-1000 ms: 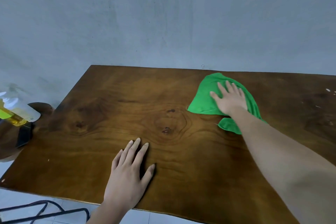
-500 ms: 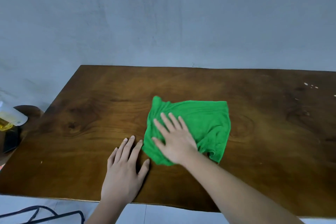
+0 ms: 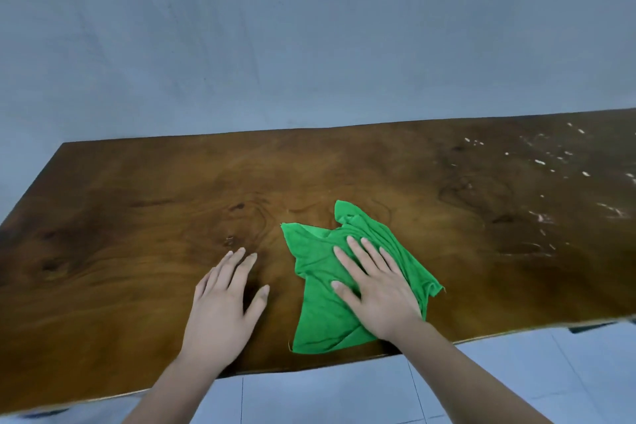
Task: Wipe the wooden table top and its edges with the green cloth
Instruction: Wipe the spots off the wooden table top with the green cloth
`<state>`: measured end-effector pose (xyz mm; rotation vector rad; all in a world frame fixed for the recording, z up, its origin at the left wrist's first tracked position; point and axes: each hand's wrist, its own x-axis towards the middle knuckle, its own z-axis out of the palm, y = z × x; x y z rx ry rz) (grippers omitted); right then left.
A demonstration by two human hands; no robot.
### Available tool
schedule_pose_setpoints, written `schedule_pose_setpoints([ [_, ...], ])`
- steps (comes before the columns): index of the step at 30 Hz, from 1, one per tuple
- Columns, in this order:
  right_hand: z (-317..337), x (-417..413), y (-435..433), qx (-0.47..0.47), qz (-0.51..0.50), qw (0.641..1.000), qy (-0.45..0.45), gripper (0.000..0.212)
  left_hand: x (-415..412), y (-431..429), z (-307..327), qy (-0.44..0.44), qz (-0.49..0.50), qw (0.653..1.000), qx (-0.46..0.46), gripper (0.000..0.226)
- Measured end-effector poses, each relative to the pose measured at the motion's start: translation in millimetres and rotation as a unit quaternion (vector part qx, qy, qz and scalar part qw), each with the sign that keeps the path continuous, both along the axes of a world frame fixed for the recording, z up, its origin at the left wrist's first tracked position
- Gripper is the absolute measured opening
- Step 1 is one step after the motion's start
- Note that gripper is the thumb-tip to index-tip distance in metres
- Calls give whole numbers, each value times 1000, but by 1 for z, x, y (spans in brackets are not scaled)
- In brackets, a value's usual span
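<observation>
The dark wooden table top (image 3: 137,224) fills the middle of the head view, its near edge running along the bottom. A crumpled green cloth (image 3: 320,286) lies near that front edge, right of centre. My right hand (image 3: 375,289) presses flat on the cloth with straight, spread fingers. Just to the left of the cloth, my left hand (image 3: 223,299) rests flat on the bare wood, fingers straight. The two hands are apart, with a strip of wood between them.
A plain grey-blue wall (image 3: 309,45) stands right behind the table's far edge. White specks and smears (image 3: 557,169) dot the right end of the top. Pale floor tiles (image 3: 344,396) show below the near edge.
My right hand has dragged the cloth from the far middle of the table toward the near edge, and the cloth has bunched up. The left hand stays flat on the wood. The view has shifted right.
</observation>
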<state>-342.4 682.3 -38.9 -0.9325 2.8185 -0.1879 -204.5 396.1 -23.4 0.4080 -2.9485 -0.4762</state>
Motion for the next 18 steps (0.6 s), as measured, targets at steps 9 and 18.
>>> schedule_pose_setpoints([
  [9,-1,-26,107,-4,-59,998,2,73,-43,87,0,-5,-52,999,1,73],
  [18,0,-85,235,0,-65,998,-1,76,-114,229,-5,-18,-49,999,2,74],
])
